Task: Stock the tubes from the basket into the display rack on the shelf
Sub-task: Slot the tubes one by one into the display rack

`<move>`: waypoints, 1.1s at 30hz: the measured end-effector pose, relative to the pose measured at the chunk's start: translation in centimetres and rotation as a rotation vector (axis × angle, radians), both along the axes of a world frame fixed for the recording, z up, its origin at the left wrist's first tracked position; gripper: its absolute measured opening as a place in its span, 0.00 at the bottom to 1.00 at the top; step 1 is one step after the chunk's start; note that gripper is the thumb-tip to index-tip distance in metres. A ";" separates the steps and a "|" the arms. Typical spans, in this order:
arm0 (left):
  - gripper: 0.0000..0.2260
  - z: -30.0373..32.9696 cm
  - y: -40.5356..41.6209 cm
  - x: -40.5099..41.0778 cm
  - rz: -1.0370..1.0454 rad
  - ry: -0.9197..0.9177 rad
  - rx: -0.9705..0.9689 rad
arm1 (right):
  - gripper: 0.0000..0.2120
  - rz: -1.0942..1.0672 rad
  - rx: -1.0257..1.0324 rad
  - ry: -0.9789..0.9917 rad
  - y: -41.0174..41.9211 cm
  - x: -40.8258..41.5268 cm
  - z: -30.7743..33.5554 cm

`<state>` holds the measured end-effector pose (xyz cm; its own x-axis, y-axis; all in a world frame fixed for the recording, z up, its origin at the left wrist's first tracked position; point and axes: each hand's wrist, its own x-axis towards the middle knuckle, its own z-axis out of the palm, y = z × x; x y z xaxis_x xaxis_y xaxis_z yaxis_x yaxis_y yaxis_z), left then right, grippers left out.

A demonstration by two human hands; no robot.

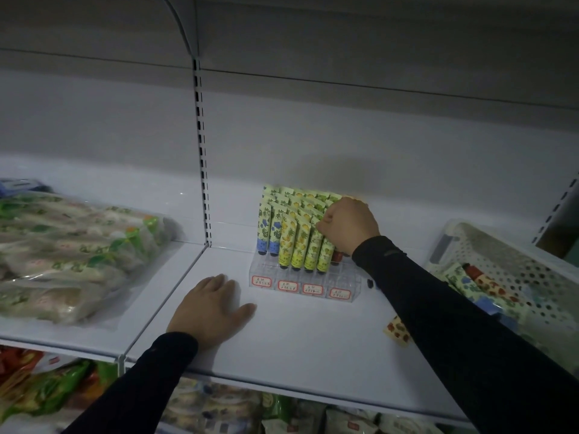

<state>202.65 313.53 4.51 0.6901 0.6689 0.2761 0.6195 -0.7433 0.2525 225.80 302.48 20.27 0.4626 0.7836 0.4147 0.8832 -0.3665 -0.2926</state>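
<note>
A clear acrylic display rack [304,285] with red-edged price labels stands on the white shelf [297,339]. Several patterned tubes [291,242] stand upright in it, blue-capped ones at the left and yellow-green ones in the middle. My right hand [347,225] is over the rack's right side, its fingers curled around the top of a tube that is mostly hidden. My left hand [213,308] lies flat and open on the shelf, left of the rack. A white perforated basket [513,270] at the right holds more tubes. One red-patterned tube [397,331] lies loose on the shelf under my right forearm.
Bagged packs in clear plastic [62,252] fill the shelf section to the left, past the slotted upright [203,170]. More packaged goods sit on the shelf below [219,408]. Bare shelf lies in front of the rack.
</note>
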 end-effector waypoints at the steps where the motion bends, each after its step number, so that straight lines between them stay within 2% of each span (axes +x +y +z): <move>1: 0.21 0.1 0.0 0.0 0.000 0.006 -0.002 | 0.23 -0.001 -0.005 0.004 0.0 0.0 0.0; 8: 0.23 0.6 -0.4 -0.2 0.018 0.007 -0.023 | 0.21 -0.008 -0.072 -0.027 -0.3 -0.4 0.7; 16: 0.23 1.3 -0.9 -0.4 0.041 0.020 -0.096 | 0.24 0.015 0.148 -0.037 -2.5 -0.1 1.8; 19: 0.27 1.9 -1.5 -0.4 0.072 -0.031 -0.131 | 0.21 0.008 0.232 -0.047 -4.4 0.4 1.7; 21: 0.36 2.3 -2.1 -0.5 0.095 -0.110 -0.126 | 0.17 0.009 0.267 -0.038 -6.3 1.0 1.3; 24: 0.42 2.8 -2.8 -1.0 0.104 -0.192 -0.077 | 0.15 0.014 0.211 -0.039 -9.6 1.9 0.3; 28: 0.39 4.7 -4.7 -0.1 0.047 -0.252 -0.058 | 0.16 -0.023 0.116 -0.008 -13.4 3.4 -2.1; 33: 0.27 6.6 -9.7 4.6 -0.186 -0.250 -0.070 | 0.22 -0.159 0.017 0.133 -17.1 5.5 -4.6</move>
